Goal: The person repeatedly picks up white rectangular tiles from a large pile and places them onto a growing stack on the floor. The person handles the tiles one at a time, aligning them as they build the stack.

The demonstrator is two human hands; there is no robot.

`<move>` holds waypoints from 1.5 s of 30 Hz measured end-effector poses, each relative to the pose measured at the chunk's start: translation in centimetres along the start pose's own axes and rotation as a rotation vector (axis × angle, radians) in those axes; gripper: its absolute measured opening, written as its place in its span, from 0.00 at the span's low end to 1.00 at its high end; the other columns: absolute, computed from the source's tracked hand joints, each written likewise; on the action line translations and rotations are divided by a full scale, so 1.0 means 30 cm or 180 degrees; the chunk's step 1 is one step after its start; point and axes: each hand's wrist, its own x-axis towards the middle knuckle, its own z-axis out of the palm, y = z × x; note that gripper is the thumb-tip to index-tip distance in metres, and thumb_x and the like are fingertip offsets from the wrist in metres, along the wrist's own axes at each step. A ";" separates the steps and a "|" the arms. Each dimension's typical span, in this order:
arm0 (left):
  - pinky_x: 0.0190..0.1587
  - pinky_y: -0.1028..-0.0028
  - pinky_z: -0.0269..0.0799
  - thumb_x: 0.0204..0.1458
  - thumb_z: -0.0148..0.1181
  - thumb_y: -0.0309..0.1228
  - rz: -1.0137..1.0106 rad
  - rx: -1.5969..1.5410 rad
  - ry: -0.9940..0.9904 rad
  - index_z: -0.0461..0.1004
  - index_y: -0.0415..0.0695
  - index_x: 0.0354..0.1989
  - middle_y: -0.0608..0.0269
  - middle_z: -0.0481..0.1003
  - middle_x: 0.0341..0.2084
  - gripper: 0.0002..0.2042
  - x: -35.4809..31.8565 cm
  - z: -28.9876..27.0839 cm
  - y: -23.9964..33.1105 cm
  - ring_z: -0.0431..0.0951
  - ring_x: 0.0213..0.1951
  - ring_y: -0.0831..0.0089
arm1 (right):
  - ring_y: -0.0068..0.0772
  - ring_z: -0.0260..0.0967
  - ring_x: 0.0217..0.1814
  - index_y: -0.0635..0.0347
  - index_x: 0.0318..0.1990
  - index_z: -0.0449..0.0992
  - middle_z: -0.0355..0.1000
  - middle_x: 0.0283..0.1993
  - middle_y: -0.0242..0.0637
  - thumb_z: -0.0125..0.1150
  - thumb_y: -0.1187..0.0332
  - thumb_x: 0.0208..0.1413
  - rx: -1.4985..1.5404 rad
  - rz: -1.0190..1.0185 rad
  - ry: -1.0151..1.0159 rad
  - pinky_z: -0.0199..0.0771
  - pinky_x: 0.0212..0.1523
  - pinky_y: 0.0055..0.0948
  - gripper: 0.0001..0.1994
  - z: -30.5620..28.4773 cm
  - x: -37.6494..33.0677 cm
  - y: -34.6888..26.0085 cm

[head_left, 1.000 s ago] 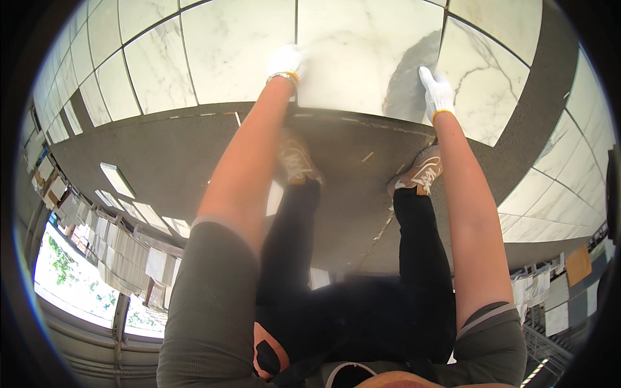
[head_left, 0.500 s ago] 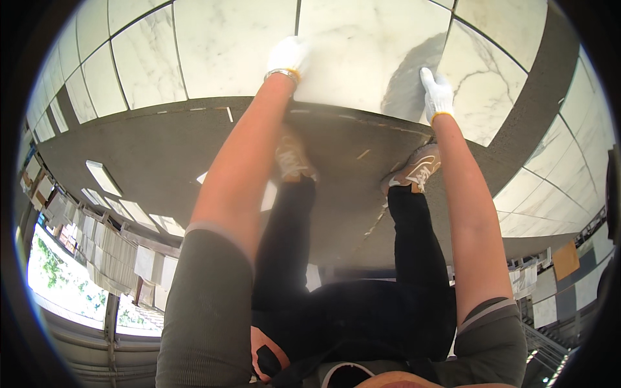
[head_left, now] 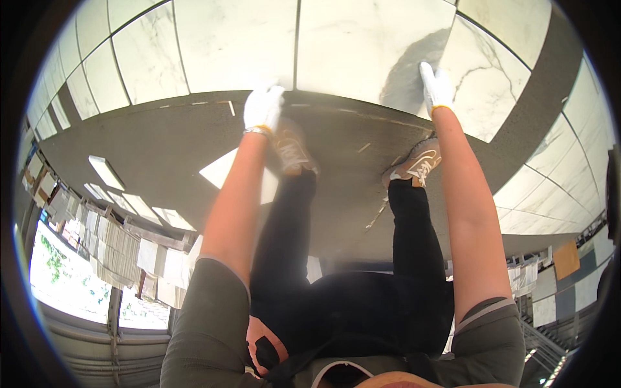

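Observation:
Both my hands wear white knit gloves with yellow cuffs. My left hand (head_left: 264,108) is at the front edge of a white marble-look tile (head_left: 226,48), left of the seam with the neighbouring middle tile (head_left: 362,52). Its fingers are smeared by motion and I see nothing in them. On the right, my right hand (head_left: 435,88) lies against the tiles with its fingers stretched out, beside a dark grey patch (head_left: 407,77) on the middle tile. A right-hand tile (head_left: 485,77) with a branching grey vein adjoins it.
My shoes (head_left: 414,165) stand on the grey floor (head_left: 343,200) in front of the tile row. A white tile piece (head_left: 223,171) lies behind my left forearm. Narrow white strips (head_left: 105,173) are on the left. More laid tiles (head_left: 550,194) are at right; stacked slabs (head_left: 113,249) stand farther off.
My left hand has drawn back toward me and to the left, from over the tile seam to the front edge. The right hand stays nearly in place.

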 end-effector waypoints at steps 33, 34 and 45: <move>0.64 0.65 0.69 0.56 0.57 0.39 0.0376 0.1119 -0.0159 0.73 0.42 0.63 0.49 0.76 0.59 0.26 -0.036 0.131 -0.005 0.77 0.59 0.55 | 0.24 0.63 0.21 0.58 0.54 0.78 0.70 0.25 0.30 0.63 0.67 0.61 0.1061 0.1568 -0.1462 0.64 0.19 0.27 0.14 -0.065 -0.281 0.220; 0.65 0.66 0.68 0.56 0.57 0.40 0.0332 0.1120 -0.0213 0.73 0.43 0.63 0.49 0.76 0.59 0.27 -0.056 0.107 -0.014 0.76 0.61 0.55 | 0.23 0.63 0.21 0.58 0.54 0.77 0.69 0.26 0.29 0.62 0.68 0.61 0.1440 0.1635 -0.1578 0.63 0.19 0.27 0.15 -0.056 -0.327 0.247; 0.57 0.69 0.73 0.58 0.58 0.34 -0.0638 0.1043 0.0061 0.71 0.37 0.64 0.48 0.78 0.56 0.25 -0.737 -0.405 -0.449 0.79 0.54 0.61 | 0.38 0.77 0.38 0.59 0.37 0.81 0.80 0.34 0.40 0.55 0.62 0.59 0.0593 0.1354 -0.2057 0.76 0.40 0.37 0.12 -0.313 -0.859 -0.042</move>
